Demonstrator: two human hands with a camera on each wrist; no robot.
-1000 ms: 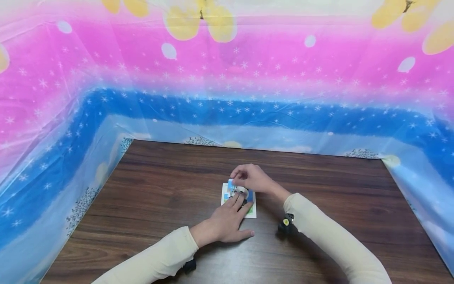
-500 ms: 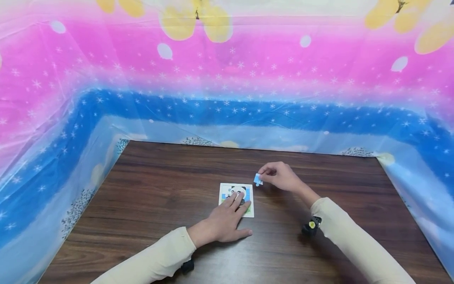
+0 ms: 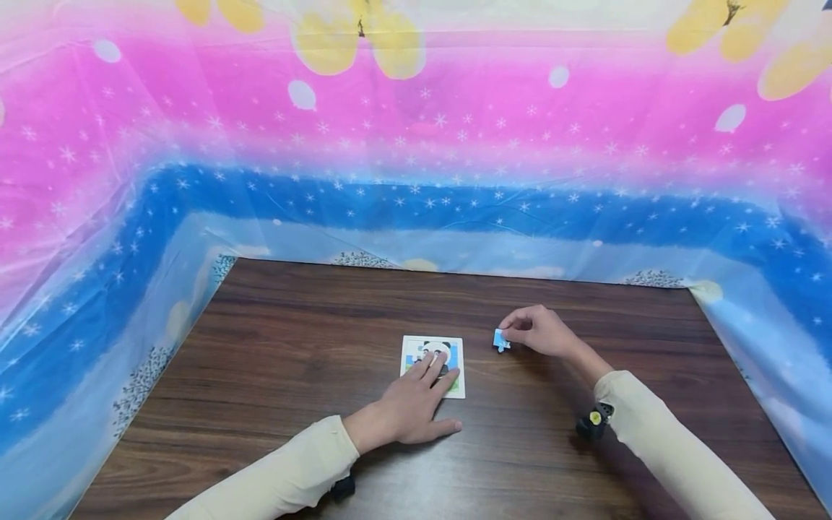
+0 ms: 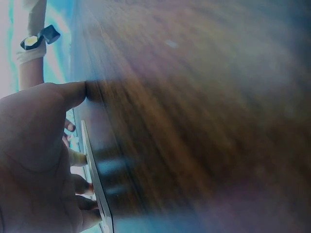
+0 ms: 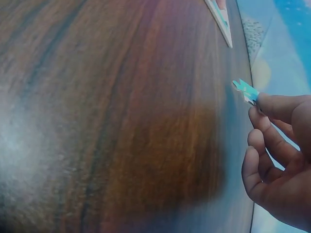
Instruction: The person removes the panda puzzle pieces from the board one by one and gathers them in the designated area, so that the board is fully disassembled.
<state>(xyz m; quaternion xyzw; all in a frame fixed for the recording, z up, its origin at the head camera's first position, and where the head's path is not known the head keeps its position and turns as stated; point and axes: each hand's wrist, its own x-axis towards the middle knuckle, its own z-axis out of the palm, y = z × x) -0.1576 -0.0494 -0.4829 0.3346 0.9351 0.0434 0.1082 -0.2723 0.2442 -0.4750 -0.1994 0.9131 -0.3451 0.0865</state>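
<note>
A small panda jigsaw puzzle (image 3: 460, 348) in a white frame lies flat near the middle of the table. Spread across its lower part, my left hand (image 3: 416, 408) rests with straight fingers on the picture, covering some of it; its thumb reaches out over the wood. To the right of the frame, my right hand (image 3: 542, 332) pinches a light-blue puzzle piece (image 3: 500, 339) between thumb and index finger. In the right wrist view the puzzle piece (image 5: 247, 90) is held by one end, apart from the frame (image 5: 221, 24).
The dark wood-grain table (image 3: 312, 310) extends on all sides of the puzzle. A pink and blue patterned cloth (image 3: 416, 159) hangs along its back and side edges. Each wrist wears a small black camera, such as the right one (image 3: 591, 422).
My right hand has lifted the light-blue piece from the puzzle's upper left and carried it to the right, then slightly nearer me. The left hand stays on the puzzle.
</note>
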